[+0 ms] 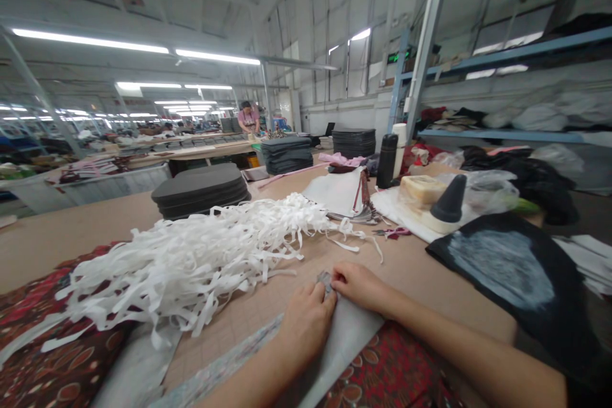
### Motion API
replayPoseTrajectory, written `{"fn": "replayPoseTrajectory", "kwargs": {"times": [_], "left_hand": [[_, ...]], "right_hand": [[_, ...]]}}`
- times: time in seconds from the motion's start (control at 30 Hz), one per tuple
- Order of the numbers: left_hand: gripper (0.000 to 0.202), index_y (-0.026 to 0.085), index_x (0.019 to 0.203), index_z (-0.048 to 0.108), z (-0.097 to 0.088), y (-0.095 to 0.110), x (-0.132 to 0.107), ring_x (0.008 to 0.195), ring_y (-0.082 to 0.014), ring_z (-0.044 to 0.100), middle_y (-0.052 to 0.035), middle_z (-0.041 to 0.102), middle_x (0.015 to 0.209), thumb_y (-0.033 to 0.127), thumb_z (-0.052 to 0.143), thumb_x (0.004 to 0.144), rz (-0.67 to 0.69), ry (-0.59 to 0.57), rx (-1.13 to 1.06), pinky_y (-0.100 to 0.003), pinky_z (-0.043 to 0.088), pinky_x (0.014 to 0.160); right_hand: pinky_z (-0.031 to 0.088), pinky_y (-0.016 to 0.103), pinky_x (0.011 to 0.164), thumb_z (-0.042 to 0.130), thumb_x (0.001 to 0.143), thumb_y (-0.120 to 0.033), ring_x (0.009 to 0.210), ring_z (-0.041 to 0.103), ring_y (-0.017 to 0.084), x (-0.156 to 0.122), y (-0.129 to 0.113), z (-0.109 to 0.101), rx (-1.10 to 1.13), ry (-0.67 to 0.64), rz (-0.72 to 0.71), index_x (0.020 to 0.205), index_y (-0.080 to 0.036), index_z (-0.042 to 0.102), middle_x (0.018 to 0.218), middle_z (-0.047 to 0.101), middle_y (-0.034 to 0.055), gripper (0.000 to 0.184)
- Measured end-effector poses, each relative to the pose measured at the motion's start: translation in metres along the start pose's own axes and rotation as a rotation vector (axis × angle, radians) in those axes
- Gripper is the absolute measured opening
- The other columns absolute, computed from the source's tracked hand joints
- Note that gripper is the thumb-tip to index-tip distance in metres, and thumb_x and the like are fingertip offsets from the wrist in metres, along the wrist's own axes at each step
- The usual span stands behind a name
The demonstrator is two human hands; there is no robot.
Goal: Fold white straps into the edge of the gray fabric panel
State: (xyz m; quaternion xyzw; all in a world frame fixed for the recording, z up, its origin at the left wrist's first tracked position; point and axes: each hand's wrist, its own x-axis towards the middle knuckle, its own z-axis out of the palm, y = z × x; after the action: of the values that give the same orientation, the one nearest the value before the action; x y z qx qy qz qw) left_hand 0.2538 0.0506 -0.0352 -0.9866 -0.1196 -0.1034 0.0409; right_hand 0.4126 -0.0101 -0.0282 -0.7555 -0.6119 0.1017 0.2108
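Observation:
A fabric piece with a pale grey-white backing (351, 325) lies on the brown table in front of me. At its far corner, a small grey bit of the edge sticks up between my hands. My left hand (308, 315) presses and grips that edge, its fingers curled together. Close beside it, my right hand (356, 284) pinches the same corner between thumb and fingers. Red patterned fabric (387, 363) shows beneath the piece. A strip with a small floral print (224, 357) runs under my left forearm. Just beyond my hands is a big heap of white ribbon strips (201, 255).
Pink-handled scissors (396, 232) lie past my right hand. Stacked dark pads (201, 188), white-backed pieces (337, 191), a black bottle (387, 159) and a black cone (449, 197) stand farther back. Black cloth with a whitish patch (502, 261) lies right. Another person (248, 118) works far off.

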Motion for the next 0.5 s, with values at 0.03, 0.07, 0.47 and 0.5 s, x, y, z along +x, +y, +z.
{"fn": "replayPoseTrajectory", "kwargs": {"times": [0.03, 0.07, 0.47, 0.5], "left_hand": [[0.026, 0.02, 0.111, 0.056, -0.001, 0.001, -0.001, 0.086, -0.0227, 0.053, -0.0057, 0.058, 0.095, 0.016, 0.04, 0.09, -0.004, -0.006, 0.0, -0.034, 0.043, 0.074], [0.026, 0.019, 0.11, 0.056, -0.003, 0.003, -0.001, 0.086, -0.0231, 0.053, -0.0061, 0.058, 0.095, 0.016, 0.041, 0.09, -0.008, -0.014, 0.0, -0.035, 0.043, 0.074], [0.027, 0.022, 0.099, 0.058, -0.029, -0.017, -0.092, 0.089, -0.0179, 0.056, -0.0043, 0.059, 0.098, 0.006, 0.045, 0.08, -0.239, -0.159, -0.2, -0.028, 0.044, 0.079], [0.026, 0.022, 0.097, 0.058, -0.032, -0.023, -0.106, 0.088, -0.0174, 0.057, -0.0039, 0.06, 0.097, 0.008, 0.044, 0.08, -0.263, -0.154, -0.204, -0.026, 0.044, 0.079]], "right_hand": [[0.034, 0.022, 0.058, 0.052, 0.074, -0.014, 0.066, 0.052, 0.013, 0.003, 0.0, 0.0, -0.011, -0.019, 0.002, 0.076, -0.016, 0.061, 0.072, 0.061, 0.0014, 0.009], [0.032, 0.021, 0.056, 0.053, 0.073, -0.014, 0.064, 0.051, 0.013, 0.006, 0.0, -0.001, -0.021, -0.041, -0.002, 0.074, -0.016, 0.061, 0.07, 0.061, 0.0007, 0.008], [0.028, 0.022, 0.053, 0.057, 0.073, -0.021, 0.063, 0.048, 0.013, 0.023, -0.002, -0.011, -0.029, -0.162, 0.028, 0.072, -0.016, 0.058, 0.067, 0.057, -0.0007, 0.005], [0.028, 0.021, 0.053, 0.056, 0.074, -0.02, 0.064, 0.049, 0.013, 0.021, -0.002, -0.01, -0.019, -0.155, 0.029, 0.073, -0.016, 0.058, 0.068, 0.058, -0.0004, 0.005]]}}
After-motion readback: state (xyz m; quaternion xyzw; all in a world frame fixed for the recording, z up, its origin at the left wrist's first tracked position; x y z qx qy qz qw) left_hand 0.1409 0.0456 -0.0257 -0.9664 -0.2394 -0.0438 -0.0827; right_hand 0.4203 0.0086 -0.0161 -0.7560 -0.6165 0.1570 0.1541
